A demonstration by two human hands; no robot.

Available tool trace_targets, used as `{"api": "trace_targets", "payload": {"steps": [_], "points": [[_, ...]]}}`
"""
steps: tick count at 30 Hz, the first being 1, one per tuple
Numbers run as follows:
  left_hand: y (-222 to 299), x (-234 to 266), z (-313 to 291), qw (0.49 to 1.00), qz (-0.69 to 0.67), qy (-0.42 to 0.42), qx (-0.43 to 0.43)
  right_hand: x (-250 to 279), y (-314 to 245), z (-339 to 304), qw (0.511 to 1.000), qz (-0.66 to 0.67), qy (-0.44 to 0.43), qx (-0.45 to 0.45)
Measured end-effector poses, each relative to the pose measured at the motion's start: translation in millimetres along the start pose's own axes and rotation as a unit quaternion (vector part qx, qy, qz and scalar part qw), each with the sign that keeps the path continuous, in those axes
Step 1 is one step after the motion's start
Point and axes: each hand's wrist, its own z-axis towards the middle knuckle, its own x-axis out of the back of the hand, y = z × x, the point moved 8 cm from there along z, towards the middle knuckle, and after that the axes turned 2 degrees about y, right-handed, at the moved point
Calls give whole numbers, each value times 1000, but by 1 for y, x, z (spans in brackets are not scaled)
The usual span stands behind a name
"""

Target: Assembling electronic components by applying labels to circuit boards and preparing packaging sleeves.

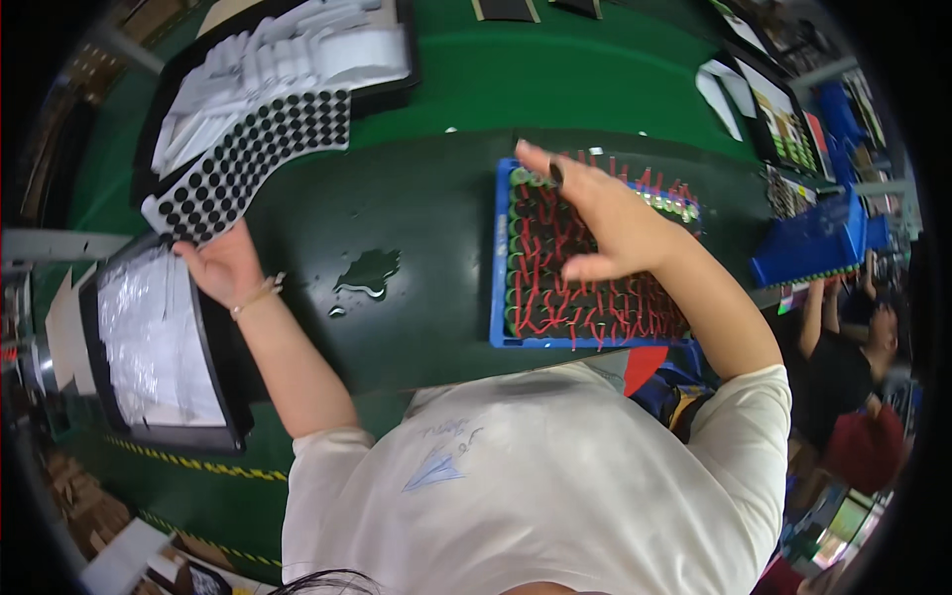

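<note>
My left hand (226, 266) grips the lower end of a white sheet (347, 141) that curves up and to the right. Rows of round black stickers (248, 149) cover it. Over the upper left of a blue tray (494, 288), my right hand (615, 218) is stretched palm down, thumb apart from the fingers. A dark round piece (556, 174), like one of the stickers, shows against its fingers; how it stays there I cannot tell. Rows of round green-rimmed parts with red wires (540, 297) fill the tray. The hand hides some of them.
A black tray of white paper strips (288, 55) stands behind the sheet. Another black tray with clear plastic bags (159, 337) lies at left. Liquid (369, 273) wets the dark mat mid-table. A blue bin (808, 238) stands right; beyond it sits another person (843, 367).
</note>
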Motion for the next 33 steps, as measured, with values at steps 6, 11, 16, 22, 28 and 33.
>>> {"api": "trace_targets", "payload": {"steps": [6, 11, 16, 22, 28, 33], "points": [[-11, -3, -2, 1000, -10, -12, 19, -5, 27, -41, 996, -37, -40, -70], [-7, 11, 2, 999, -34, -11, 24, -7, -3, -46, 998, 29, -46, -39], [-8, 18, 8, 999, -11, -25, 23, 31, -10, -59, 997, 11, 74, -4], [-7, 31, 8, 992, -12, -92, 91, 102, -4, -132, 959, -27, 256, -117], [-16, 11, 0, 983, -2, -129, 129, 146, 17, -195, 902, -190, 345, -176], [-35, -46, -21, 976, 86, -138, 143, 197, 131, -288, 736, -302, 396, -458]]}}
